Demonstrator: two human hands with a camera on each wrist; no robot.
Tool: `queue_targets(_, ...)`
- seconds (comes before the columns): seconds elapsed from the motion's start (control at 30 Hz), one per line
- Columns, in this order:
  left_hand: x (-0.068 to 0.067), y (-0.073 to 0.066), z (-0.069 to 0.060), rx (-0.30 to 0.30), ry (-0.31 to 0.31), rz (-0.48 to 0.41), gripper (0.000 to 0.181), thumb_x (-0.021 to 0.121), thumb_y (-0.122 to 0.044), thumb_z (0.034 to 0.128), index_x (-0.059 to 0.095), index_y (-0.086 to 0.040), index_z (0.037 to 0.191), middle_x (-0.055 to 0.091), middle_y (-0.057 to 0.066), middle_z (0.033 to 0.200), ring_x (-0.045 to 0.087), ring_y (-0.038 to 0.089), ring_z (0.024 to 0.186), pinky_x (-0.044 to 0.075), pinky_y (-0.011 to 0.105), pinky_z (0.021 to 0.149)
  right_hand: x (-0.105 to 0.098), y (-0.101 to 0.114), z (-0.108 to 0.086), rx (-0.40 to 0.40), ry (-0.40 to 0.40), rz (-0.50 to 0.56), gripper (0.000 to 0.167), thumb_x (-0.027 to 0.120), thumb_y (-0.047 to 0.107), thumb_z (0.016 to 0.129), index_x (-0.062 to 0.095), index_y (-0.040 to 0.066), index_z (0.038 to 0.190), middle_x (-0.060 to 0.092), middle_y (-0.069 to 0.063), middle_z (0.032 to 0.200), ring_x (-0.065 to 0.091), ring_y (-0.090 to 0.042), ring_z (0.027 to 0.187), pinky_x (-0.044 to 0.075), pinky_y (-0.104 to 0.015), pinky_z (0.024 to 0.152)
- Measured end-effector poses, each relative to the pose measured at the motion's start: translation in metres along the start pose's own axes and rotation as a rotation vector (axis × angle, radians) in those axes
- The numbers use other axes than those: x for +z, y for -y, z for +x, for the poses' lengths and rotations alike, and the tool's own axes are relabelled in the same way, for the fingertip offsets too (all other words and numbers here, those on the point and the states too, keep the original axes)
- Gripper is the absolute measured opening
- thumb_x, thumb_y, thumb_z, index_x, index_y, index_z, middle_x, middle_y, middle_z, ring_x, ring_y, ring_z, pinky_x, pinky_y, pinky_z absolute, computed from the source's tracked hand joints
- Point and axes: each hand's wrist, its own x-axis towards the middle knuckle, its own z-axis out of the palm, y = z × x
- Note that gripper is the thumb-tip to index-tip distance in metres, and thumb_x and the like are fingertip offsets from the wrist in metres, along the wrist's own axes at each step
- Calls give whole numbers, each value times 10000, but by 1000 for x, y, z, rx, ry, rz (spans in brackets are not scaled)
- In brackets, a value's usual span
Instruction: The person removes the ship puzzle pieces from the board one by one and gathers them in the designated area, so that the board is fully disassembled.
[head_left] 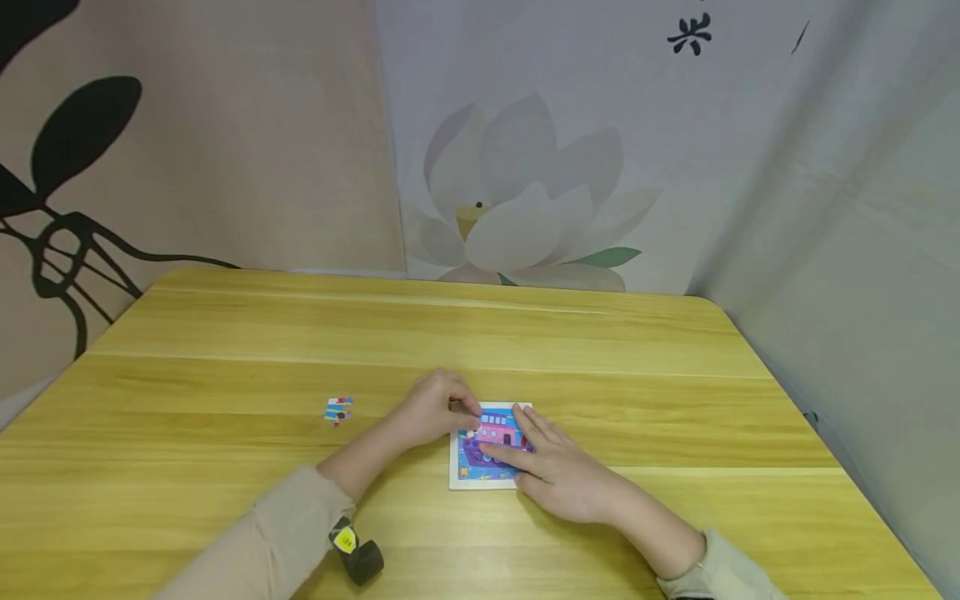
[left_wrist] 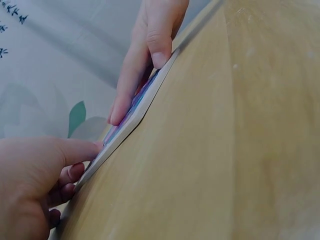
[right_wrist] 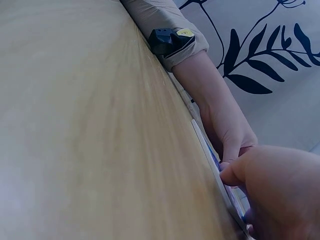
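- We see the picture board (head_left: 454, 467) lying flat on the wooden table (head_left: 637, 375), its pale rim partly covered by the hands.
- At its upper-left corner, the left hand (head_left: 435, 406) brings thumb and forefinger close together; we cannot tell whether they pinch anything.
- The right hand (head_left: 558, 475) rests, fingers spread, over the board's right side.
- Left of the board, well apart, we find small colourful pieces (head_left: 338, 411).

A draped corner, shown by printed curtains (head_left: 300, 142) behind a wooden table (head_left: 637, 358).
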Motion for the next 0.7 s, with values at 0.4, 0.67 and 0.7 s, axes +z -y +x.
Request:
queue_targets(0.4, 1, -4, 0, -36, 22, 2, 105, 789, -91, 785, 718, -165, 761, 597, -91, 803, 476, 151, 855, 403, 350, 765, -1, 0, -1, -4, -1, -1, 461, 402, 253, 1012, 385, 386, 1453, 1, -137, 1580, -23, -277, 1434, 89, -530, 1113)
queue_targets(0.67, 3, -3, -1, -40, 8, 25, 142, 809, -183, 771, 723, -154, 880, 608, -94, 862, 481, 128, 875, 386, 365, 807, -2, 0, 0, 1, 9, -4, 456, 391, 264, 1016, 378, 382, 1457, -2, -127, 1582, -31, -270, 1435, 81, -518, 1117)
queue_targets(0.7, 3, -3, -1, -42, 7, 28, 167, 808, -192, 772, 725, -151, 912, 608, -93, 872, 482, 125, 879, 385, 362, 808, -2, 0, -1, 2, 10, -3, 456, 390, 264, 1017, 377, 381, 1457, -3, -127, 1582, -31, -270, 1434, 79, -520, 1117)
